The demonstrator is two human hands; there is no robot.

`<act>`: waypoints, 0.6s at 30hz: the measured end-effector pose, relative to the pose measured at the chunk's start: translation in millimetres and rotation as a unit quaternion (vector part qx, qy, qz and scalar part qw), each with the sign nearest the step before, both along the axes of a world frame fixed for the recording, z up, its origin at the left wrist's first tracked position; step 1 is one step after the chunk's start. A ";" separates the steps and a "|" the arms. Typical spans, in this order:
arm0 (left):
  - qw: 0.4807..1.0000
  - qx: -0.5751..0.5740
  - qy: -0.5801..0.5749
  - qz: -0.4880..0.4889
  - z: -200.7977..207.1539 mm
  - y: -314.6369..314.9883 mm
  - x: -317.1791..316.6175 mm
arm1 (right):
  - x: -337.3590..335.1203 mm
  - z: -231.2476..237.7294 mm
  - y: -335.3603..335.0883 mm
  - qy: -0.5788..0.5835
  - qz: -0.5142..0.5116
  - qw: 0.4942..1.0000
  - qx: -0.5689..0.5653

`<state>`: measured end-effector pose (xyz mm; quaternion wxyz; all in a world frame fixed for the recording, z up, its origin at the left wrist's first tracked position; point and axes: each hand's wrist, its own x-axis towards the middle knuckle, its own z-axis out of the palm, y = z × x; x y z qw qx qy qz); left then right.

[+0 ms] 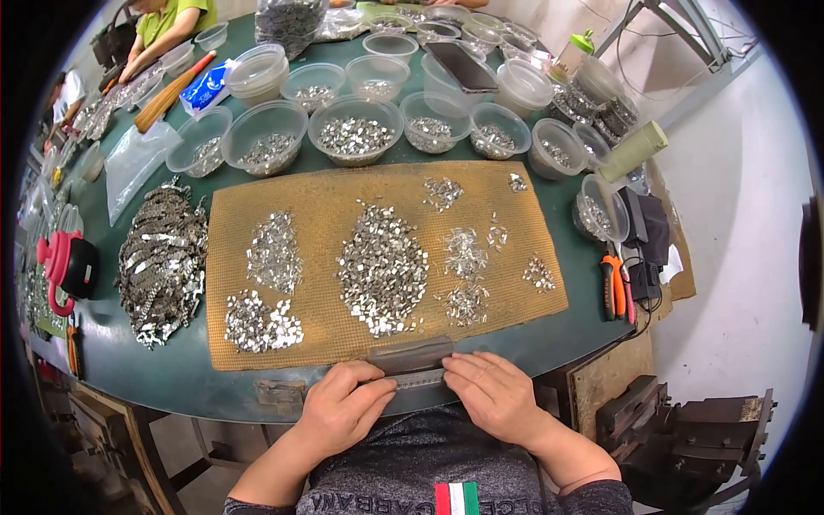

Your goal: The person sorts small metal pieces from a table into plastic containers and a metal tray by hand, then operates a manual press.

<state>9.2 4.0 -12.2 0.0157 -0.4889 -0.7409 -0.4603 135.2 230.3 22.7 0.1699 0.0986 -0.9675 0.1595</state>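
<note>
At the near edge of the table, a narrow silvery strip [418, 380] with fine marks or links along it spans the gap between my hands. My left hand [342, 408] pinches its left end between thumb and fingers. On its right end, the fingers of my right hand [491, 393] are closed together. Just beyond the strip lies a dark grey bar [410, 353], close to the right fingertips. A tan textured mat [322, 215] lies in front of me. It carries a large central heap of small shiny metal pieces [382, 270] and several smaller piles, one of square pieces [262, 322].
Linked metal strips [163, 262] are heaped left of the mat, beside a pink-and-black pot [70, 268]. Clear plastic bowls [354, 129] of metal bits line the far side, with a phone [463, 67] on one. Orange-handled pliers [613, 287] lie right. Another person [172, 26] sits far left.
</note>
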 end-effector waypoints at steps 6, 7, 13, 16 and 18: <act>1.000 -0.005 -0.003 0.011 1.5 -1.0 2.4 | -2.0 -4.6 26.5 -0.036 0.013 0.985 -0.170; 1.000 -0.004 -0.002 0.012 1.5 -1.2 2.5 | -2.1 -4.5 32.0 -0.036 -0.023 0.986 -0.163; 1.000 -0.003 0.000 0.013 2.3 0.7 2.0 | -19.2 -12.3 65.3 0.025 -0.142 0.987 -0.078; 1.000 -0.007 -0.002 0.012 4.5 0.3 0.7 | -26.9 -18.5 70.5 0.038 -0.148 0.988 -0.007; 1.000 -0.013 0.002 0.016 7.4 -2.0 -0.7 | -32.0 -19.2 66.1 0.037 -0.146 0.989 0.010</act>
